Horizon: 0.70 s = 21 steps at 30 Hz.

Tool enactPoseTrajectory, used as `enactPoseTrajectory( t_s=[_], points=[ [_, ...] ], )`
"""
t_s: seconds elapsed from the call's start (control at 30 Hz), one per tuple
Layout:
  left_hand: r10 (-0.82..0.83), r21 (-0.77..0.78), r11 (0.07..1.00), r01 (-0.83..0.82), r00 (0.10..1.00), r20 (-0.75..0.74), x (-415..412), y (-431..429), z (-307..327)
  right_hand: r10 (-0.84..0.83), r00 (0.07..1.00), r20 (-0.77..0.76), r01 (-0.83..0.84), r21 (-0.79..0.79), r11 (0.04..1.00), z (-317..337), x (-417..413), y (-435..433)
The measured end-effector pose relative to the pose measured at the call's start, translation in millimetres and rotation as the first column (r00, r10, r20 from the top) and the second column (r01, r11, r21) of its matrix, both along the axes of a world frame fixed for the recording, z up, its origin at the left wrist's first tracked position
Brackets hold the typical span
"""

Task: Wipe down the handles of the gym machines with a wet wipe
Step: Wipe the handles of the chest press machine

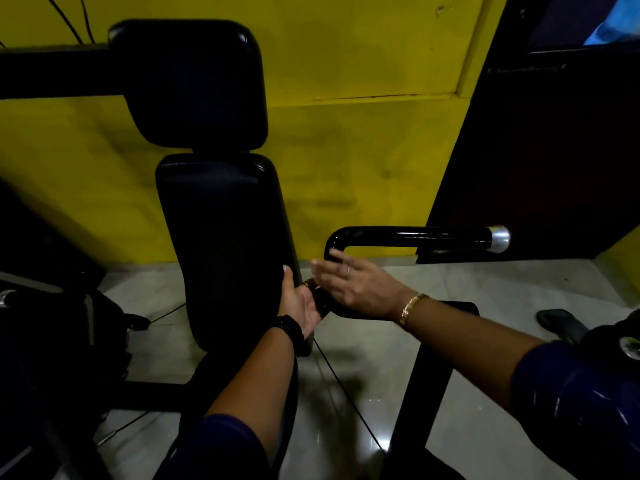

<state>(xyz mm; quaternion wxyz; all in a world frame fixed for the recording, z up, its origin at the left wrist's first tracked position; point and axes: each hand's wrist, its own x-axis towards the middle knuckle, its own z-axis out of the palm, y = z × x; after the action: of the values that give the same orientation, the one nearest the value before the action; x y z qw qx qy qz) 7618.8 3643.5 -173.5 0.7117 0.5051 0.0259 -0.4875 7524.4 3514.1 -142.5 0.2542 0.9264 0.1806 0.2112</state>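
Held right hand [353,289] open, fingers straight and blurred, at the bend of the black handle [415,236] stretching to right centre, left hand [300,301] just beside it, grip impossible to tell; found no wet wipe in view, so risked smearing the bar bare-palmed.

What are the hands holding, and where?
The right hand is open, empty. The left hand meets the black handle low down; whether it grips cannot be told.
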Motion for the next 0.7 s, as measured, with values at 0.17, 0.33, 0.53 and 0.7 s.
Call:
enactPoseTrajectory(
  t_s=[0.17, 0.33, 0.53, 0.7],
  points=[
    [-0.044, 0.015, 0.999, 0.043, 0.992, 0.120, 2.9, -9.2, 16.8, -0.207, 0.959, 0.192, 0.171, 0.187, 0.967, 24.4, 2.6, -10.6],
    [-0.134, 0.066, 0.991, 0.120, 0.947, 0.290, 9.8, -25.3, 45.0, -0.619, 0.739, 0.265, 0.419, 0.540, 0.730, 14.7, -32.8, -13.9],
    [-0.064, 0.033, 0.998, 0.056, 0.929, 0.364, -8.0, -43.5, 52.2, -0.629, 0.762, 0.153, 0.409, 0.639, 0.652, 20.7, -0.4, 24.1],
    [0.046, -0.012, 0.999, -0.045, 0.901, 0.431, -22.6, -47.0, 59.6, -0.499, 0.867, 0.004, 0.404, 0.583, 0.705, 35.5, 18.5, 26.7]
  ],
)
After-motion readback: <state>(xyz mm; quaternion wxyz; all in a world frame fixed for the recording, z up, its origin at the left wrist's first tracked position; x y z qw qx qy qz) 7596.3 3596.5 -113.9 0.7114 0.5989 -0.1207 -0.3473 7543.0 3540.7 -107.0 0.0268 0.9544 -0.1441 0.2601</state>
